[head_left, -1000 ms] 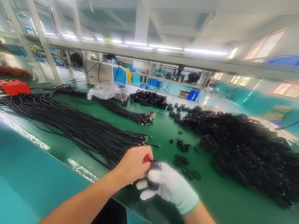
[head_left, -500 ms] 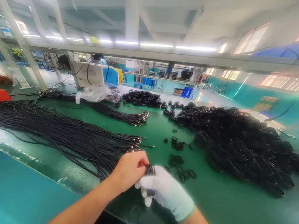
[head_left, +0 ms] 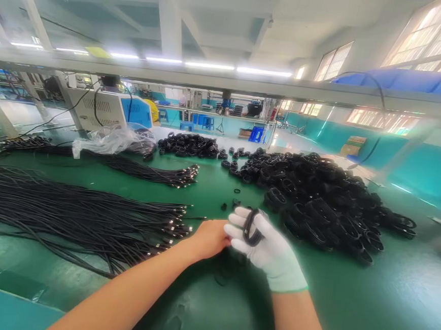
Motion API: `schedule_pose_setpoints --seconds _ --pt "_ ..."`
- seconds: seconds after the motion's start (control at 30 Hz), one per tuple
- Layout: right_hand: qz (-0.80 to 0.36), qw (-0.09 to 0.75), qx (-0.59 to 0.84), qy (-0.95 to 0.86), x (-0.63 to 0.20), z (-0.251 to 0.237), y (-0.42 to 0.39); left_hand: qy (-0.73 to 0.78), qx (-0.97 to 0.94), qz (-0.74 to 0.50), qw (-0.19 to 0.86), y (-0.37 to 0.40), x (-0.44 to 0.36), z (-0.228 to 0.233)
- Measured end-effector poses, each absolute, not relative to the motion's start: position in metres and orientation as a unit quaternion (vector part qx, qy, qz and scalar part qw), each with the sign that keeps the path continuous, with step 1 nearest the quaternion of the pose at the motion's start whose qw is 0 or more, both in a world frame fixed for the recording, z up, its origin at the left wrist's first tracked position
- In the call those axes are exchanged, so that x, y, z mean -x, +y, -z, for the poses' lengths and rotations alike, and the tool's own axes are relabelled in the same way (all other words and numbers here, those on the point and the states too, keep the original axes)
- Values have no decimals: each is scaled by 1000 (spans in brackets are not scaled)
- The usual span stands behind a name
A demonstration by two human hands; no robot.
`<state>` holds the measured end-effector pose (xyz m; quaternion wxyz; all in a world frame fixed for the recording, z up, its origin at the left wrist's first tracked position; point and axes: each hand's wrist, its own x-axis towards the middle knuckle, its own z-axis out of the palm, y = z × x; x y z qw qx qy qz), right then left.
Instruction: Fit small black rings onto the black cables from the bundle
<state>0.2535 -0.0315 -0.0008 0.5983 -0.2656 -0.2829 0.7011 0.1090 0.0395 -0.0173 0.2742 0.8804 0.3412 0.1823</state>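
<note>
My right hand (head_left: pixel 271 245), in a white glove, is turned palm up with its fingers stretched out. Across its palm and fingers rests a black ring-shaped coil (head_left: pixel 252 227), which looks like several loops stacked together. My left hand (head_left: pixel 210 239) is bare and sits just left of the glove, its fingers curled downward. Its fingertips are hidden behind the right glove's fingers, so what they hold, if anything, does not show. Just beyond the glove lie a few small black rings (head_left: pixel 237 191) on the green tabletop (head_left: pixel 202 296).
A large heap of black coils (head_left: pixel 316 203) covers the right side, with a smaller heap (head_left: pixel 187 144) at the back. Black cables with metal ends (head_left: pixel 86 215) lie in bundles at left. Behind stand a plastic bag (head_left: pixel 106 141) and a white-and-blue machine (head_left: pixel 102 109).
The view has turned right. My right hand has opened out palm up, showing the coil that both hands earlier held upright between them. My left hand has moved lower behind the glove's fingertips.
</note>
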Motion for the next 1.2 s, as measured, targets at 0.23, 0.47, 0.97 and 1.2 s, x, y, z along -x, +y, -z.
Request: schedule_pose_setpoints --seconds 0.23,0.47,0.97,1.2 --pt "-633 633 362 -260 -245 -6 -29 362 -823 -214 382 55 -100 15" --pt "-565 627 445 -300 -203 2 -19 355 -690 -255 577 36 -56 0" --pt "-778 497 110 -369 -183 24 -34 169 -431 -350 814 -4 -15 3" --pt "-715 447 255 -474 -182 13 -36 332 -790 -113 503 8 10 -26"
